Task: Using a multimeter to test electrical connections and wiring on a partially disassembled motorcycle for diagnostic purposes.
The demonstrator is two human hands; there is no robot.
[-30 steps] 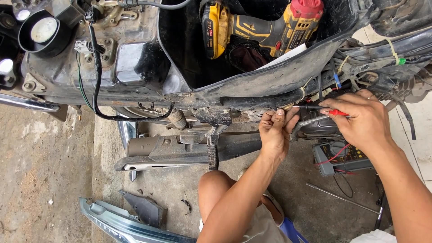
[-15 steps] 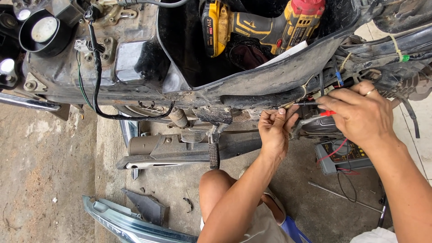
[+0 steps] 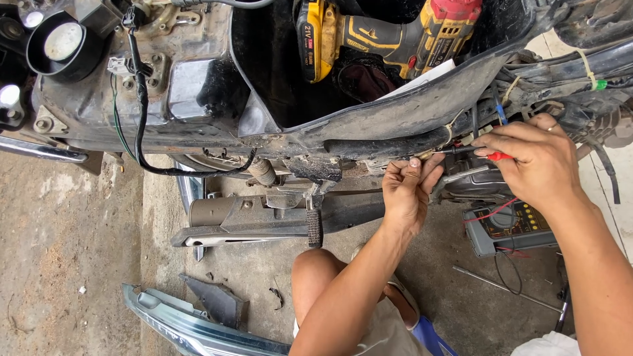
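Grey, dusty concrete floor [image 3: 72,231] fills the lower left of the frame, and a stripped scooter frame [image 3: 198,112] runs across the top. My left hand [image 3: 405,194] is in the middle — its fingers are pinched shut on a small wire end [image 3: 427,155] right under the black frame edge. My right hand [image 3: 534,161] is on the right side, fingers closed around a red test probe [image 3: 491,154], and the probe's thin black tip points left at that wire end. I cannot tell if the tip touches it. A grey meter [image 3: 511,227] lies on the floor just below my right hand, with a red lead going up. A yellow drill [image 3: 389,39] rests in the black tub at the top. My bare knee [image 3: 323,277] is at the bottom middle — a loose body panel [image 3: 191,326] lies at the lower left.
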